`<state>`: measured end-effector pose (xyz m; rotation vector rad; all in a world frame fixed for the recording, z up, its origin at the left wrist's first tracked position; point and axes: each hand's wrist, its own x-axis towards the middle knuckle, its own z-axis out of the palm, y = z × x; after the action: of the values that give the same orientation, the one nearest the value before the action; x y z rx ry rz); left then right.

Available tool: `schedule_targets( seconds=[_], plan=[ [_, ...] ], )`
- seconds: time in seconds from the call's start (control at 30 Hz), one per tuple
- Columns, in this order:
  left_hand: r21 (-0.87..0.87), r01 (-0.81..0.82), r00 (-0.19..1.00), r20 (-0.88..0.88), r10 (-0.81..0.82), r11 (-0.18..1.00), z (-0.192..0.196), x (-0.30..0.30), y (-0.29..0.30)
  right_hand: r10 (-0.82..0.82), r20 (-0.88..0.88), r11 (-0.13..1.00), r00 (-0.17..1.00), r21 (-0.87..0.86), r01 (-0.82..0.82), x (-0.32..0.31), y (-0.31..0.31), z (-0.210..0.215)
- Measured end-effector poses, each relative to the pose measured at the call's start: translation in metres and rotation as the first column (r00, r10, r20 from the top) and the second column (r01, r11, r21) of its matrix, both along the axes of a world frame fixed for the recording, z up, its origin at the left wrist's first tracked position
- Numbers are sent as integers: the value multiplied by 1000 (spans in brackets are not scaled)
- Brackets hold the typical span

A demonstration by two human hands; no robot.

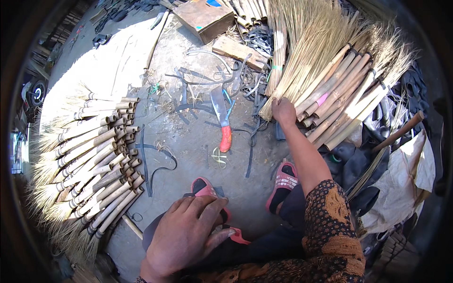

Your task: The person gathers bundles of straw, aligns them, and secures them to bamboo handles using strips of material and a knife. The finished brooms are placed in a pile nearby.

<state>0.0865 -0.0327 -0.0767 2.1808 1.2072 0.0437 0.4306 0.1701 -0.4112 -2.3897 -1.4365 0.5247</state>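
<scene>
Straw bundle [302, 56], pale gold and loosely fanned, lies on the floor [198, 158] ahead and to the right, its feathery tops spread away from the person and its stiff stalks narrowing toward the near end. At that near end is the right hand [284, 112], back upward, its fingers curled down against the stalks; I cannot tell whether they pinch any, since the hand covers its own fingertips. The left hand [188, 231] hovers or rests over the dark trousers (contact is hidden), fingers loosely bent and lying close together, thumb apart, with nothing visible in its grasp.

Just right of the straw, smooth tubular broom handles [330, 96] in tan and brown lie side by side, crowding that flank; one wears a bright pink patch. A slimmer bundle [278, 45], bound with a green tie, lies along the other flank.

Across the middle sits a broad-bladed knife [220, 111], grey metal with a red grip, among limp, flat, dark strips [143, 167]. Farther off stand a squared wooden block [239, 52] and a scuffed brown box [204, 21]. To the left, brooms [101, 155] are stacked, hollow round ends inward, bristles outward. A crumpled whitish sack [401, 184] and a brown stick [398, 131] clutter the right side, beyond the pink sandals [284, 181].
</scene>
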Motion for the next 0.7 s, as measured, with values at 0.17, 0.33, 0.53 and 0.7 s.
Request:
schedule_targets(
  seconds=[0.17,0.33,0.53,0.7],
  plan=[
    [-13,-40,996,-85,39,999,-1,-3,1,-536,-154,838,830,-214,501,-66,-12,-58],
    [-59,-66,995,-85,61,996,-2,-9,4,-646,-250,762,721,-150,630,-66,-1,-82],
    [-18,-73,996,-52,72,997,-7,-20,2,-378,-833,811,404,-88,578,-73,-8,-71],
    [37,-83,996,-13,84,996,-13,-23,-7,-149,-970,892,-193,-216,396,-121,-81,2]
  ],
)
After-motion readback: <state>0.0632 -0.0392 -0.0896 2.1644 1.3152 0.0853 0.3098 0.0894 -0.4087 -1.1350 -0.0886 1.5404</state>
